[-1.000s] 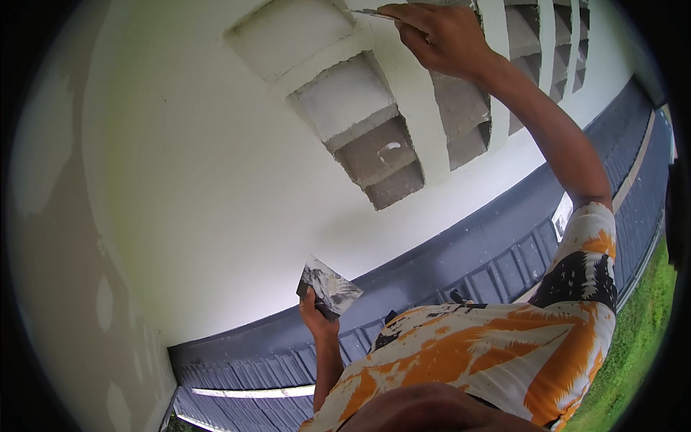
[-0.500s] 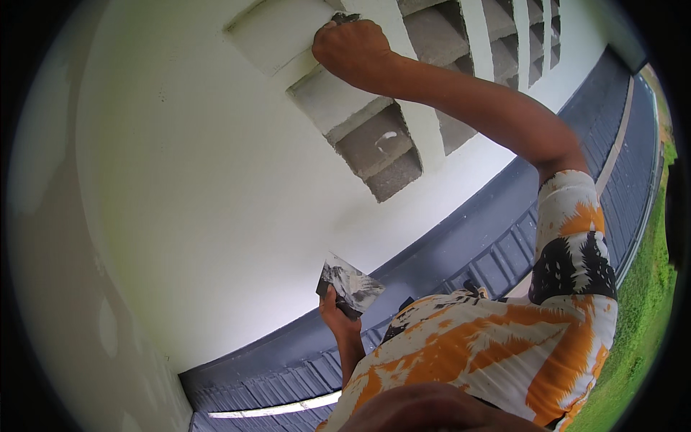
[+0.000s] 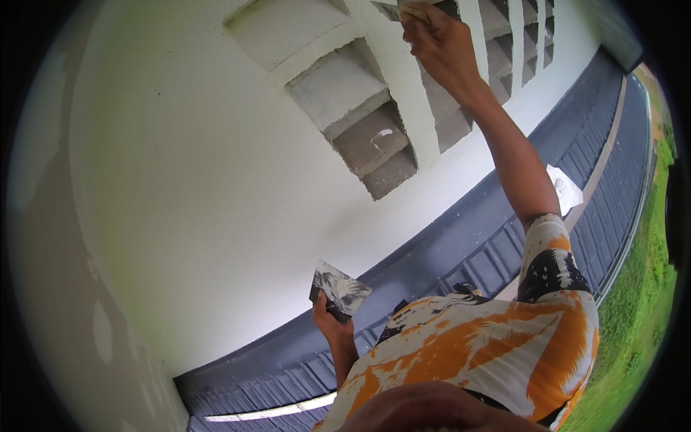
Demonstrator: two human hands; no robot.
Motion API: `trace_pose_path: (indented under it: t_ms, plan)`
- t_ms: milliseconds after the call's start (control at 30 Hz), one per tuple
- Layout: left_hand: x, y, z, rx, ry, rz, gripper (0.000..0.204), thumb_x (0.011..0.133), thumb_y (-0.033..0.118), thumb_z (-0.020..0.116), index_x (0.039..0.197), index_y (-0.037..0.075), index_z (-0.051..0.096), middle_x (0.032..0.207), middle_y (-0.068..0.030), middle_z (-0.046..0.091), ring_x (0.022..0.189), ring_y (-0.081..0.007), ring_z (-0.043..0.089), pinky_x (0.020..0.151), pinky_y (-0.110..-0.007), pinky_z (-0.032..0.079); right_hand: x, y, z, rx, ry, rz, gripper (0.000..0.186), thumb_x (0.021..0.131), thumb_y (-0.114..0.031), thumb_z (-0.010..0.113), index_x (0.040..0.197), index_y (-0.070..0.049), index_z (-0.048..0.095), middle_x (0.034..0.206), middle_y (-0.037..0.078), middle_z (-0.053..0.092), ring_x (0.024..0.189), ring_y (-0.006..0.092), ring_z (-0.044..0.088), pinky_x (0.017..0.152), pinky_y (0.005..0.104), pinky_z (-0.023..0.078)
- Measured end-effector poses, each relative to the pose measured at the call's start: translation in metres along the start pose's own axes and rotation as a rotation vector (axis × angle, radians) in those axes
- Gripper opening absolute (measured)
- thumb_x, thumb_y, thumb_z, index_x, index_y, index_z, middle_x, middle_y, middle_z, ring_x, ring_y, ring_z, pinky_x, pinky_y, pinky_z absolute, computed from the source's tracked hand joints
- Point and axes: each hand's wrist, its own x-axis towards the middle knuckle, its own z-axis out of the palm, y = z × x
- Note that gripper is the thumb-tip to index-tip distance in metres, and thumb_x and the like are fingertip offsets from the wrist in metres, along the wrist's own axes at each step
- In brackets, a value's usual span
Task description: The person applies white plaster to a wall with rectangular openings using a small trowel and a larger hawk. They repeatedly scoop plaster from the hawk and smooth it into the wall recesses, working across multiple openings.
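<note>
My left hand (image 3: 330,322) is closed around the near edge of a flat, square plastering plate (image 3: 345,289), dark and smeared with white paste, held low in front of my body. My right arm is raised toward the upper part of the white wall (image 3: 216,194). In my right hand (image 3: 448,52) is a putty knife (image 3: 389,10) with a pale handle, its blade pointing left near the top edge of the view. It is in front of the strip between two columns of recessed wall openings (image 3: 371,147). Whether the blade touches the wall I cannot tell.
A dark blue-grey tiled roof (image 3: 475,270) runs along the foot of the wall. On it, beyond my right arm, is a white bag-like item (image 3: 566,190). Green grass (image 3: 633,324) lies past the roof's edge. Another wall (image 3: 50,237), patchy, borders the left.
My right hand has moved right, away from the upper left recess, and the putty knife now shows. The white item on the roof has come into sight. My left hand holds the plate much as before.
</note>
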Motion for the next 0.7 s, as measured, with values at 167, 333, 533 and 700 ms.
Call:
trace_pose_path:
  t_ms: [167,333,533,700]
  plan:
    - [-0.008,0.000,0.003,-0.010,-0.057,-0.057,0.037,0.095,0.019,0.053,0.127,0.001,0.055,0.119,-0.0111,0.065,0.108,-0.0275,0.065,0.093,-0.043,0.053,-0.016,0.038,0.009,-0.142,-0.186,-0.070,0.019,0.097,-0.013,0.052,0.098,0.002,0.064,0.081,0.011,0.070,0.062,0.0170,0.066,0.054,0.0304,0.052]
    - [-0.015,-0.010,0.017,-0.078,-0.066,-0.115,0.035,0.095,0.020,0.053,0.126,0.003,0.056,0.118,-0.0099,0.066,0.105,-0.0265,0.066,0.090,-0.042,0.054,-0.065,0.005,0.032,1.046,-0.117,0.949,0.022,0.099,-0.015,0.046,0.102,0.005,0.057,0.083,0.014,0.067,0.061,0.0191,0.064,0.056,0.0283,0.054]
    - [-0.023,-0.007,0.030,0.056,0.059,-0.132,0.032,0.095,0.025,0.055,0.122,0.008,0.061,0.112,-0.0043,0.069,0.097,-0.0217,0.068,0.076,-0.037,0.058,-0.096,-0.004,0.103,1.059,0.277,0.993,0.017,0.097,-0.009,0.051,0.097,0.005,0.061,0.089,0.013,0.066,0.064,0.0178,0.065,0.059,0.0277,0.055]
    - [-0.019,-0.007,0.024,0.062,0.108,-0.123,0.031,0.095,0.028,0.055,0.120,0.010,0.062,0.110,-0.0023,0.069,0.095,-0.0198,0.069,0.071,-0.033,0.056,-0.095,0.013,0.151,0.987,0.382,0.861,0.020,0.097,-0.007,0.049,0.103,0.007,0.062,0.092,0.013,0.067,0.072,0.0181,0.069,0.062,0.0276,0.057]
